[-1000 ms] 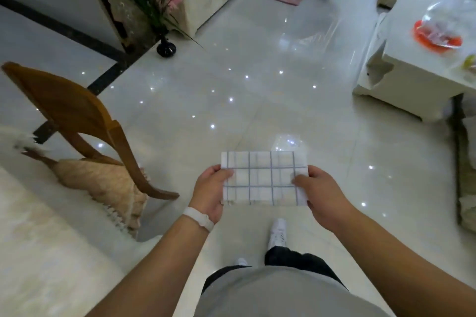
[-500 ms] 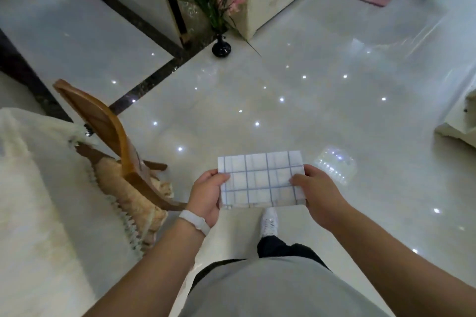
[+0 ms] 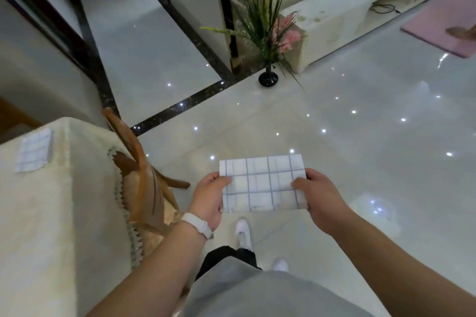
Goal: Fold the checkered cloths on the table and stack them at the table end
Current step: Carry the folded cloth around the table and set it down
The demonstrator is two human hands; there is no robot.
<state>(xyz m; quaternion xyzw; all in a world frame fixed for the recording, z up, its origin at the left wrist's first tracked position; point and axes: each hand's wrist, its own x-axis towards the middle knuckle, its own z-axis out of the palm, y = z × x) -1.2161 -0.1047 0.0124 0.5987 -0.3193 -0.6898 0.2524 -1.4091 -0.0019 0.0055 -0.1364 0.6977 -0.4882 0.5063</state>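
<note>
The folded cloth (image 3: 262,184), white with a thin blue grid, is held flat in the air in front of the person's waist, above the floor (image 3: 360,149) and off to the right of the tabletop (image 3: 38,213). It is a neat rectangle, long side running left to right. The left grip (image 3: 208,198) pinches its left edge, thumb on top and fingers curled underneath; the right grip (image 3: 319,201) pinches the right edge the same way. A white wristband (image 3: 197,225) sits on the left wrist.

A second checked cloth (image 3: 33,153) lies flat on the tabletop near its far corner, well apart from the held one. The tabletop is covered with a cream cover whose fringed edge hangs down the side. A wooden chair (image 3: 139,162) stands just beside that side, its curved back close to the cover and a tan cushion on its seat.

Below the held cloth are the person's grey shirt (image 3: 270,296), dark trouser legs and two white shoes (image 3: 243,234) on the floor. The floor is glossy pale tile speckled with small light reflections, crossed by a dark border strip (image 3: 180,108). Farther off a black vase (image 3: 268,78) with green grass blades and pink flowers stands on the floor by a wall corner. Behind it runs a low white cabinet (image 3: 347,15), and a pink mat (image 3: 443,23) lies at the upper right.
</note>
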